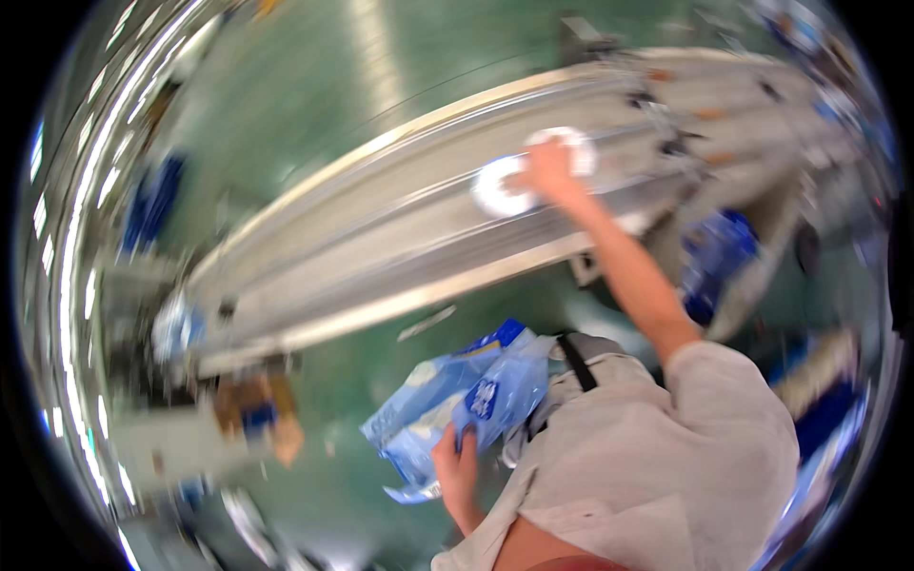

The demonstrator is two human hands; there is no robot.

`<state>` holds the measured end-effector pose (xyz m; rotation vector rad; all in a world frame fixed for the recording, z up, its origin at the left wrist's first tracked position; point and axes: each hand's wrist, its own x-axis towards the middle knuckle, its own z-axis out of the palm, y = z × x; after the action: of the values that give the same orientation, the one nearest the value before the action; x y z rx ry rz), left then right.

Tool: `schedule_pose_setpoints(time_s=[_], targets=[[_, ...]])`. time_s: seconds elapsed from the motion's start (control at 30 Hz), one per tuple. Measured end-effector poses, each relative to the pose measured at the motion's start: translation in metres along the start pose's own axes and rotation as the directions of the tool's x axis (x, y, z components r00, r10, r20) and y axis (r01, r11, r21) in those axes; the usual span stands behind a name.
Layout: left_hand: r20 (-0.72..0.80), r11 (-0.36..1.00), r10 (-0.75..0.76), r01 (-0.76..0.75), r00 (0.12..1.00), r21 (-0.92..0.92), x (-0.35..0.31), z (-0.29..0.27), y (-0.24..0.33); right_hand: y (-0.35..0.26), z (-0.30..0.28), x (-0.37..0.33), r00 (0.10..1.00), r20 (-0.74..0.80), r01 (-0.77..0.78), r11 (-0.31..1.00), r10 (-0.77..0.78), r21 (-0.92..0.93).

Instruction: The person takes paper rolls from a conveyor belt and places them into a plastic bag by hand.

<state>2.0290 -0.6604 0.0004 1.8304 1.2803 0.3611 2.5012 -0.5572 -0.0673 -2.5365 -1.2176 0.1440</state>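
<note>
Our right hand [550, 171] stretches to the conveyor [381, 238], fingers closed over white discs [505, 186], while our left hand [457, 466] grips blue bags [457, 400] low, kept ready.

one wide fisheye view, worn on the person's head, looks steeply down over their own shoulder. the left hand [457, 466] sits near, low in the picture; the right hand [547, 171] reaches farther off, up toward the bent, blurred conveyor [381, 238] beyond it.

Glossy plastic bags [457, 400], shiny metal conveyor [381, 238], matt cloth sleeve [724, 419].
</note>
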Motion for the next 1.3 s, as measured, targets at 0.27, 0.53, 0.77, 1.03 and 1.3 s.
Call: schedule_pose_setpoints(time_s=[0.27, 0.53, 0.77, 1.03, 1.3], targets=[[0.269, 0.968, 0.25, -0.246, 0.93, -0.05, 0.072, -0.035, -0.018, -0.065, 0.027, -0.034, 0.977, -0.213, -0.047, 0.997, 0.032, -0.065], [0.293, 0.958, 0.287, -0.274, 0.912, -0.088, 0.109, -0.102, -0.068, -0.104, 0.036, 0.01, 0.959, 0.101, 0.273, 0.959, -0.266, -0.071], [0.415, 0.965, 0.262, -0.242, 0.872, -0.1, 0.121, -0.129, -0.092, -0.118, 0.053, 0.053, 0.911, 0.218, 0.342, 0.937, -0.349, 0.068], [0.329, 0.97, 0.232, -0.191, 0.915, -0.153, 0.119, -0.135, -0.125, -0.111, 0.062, -0.028, 0.941, -0.333, -0.064, 0.933, -0.063, -0.355], [0.361, 0.942, 0.334, -0.319, 0.871, -0.102, 0.134, -0.125, -0.116, -0.102, 0.032, 0.008, 0.989, 0.144, 0.047, 0.993, -0.032, -0.108]])
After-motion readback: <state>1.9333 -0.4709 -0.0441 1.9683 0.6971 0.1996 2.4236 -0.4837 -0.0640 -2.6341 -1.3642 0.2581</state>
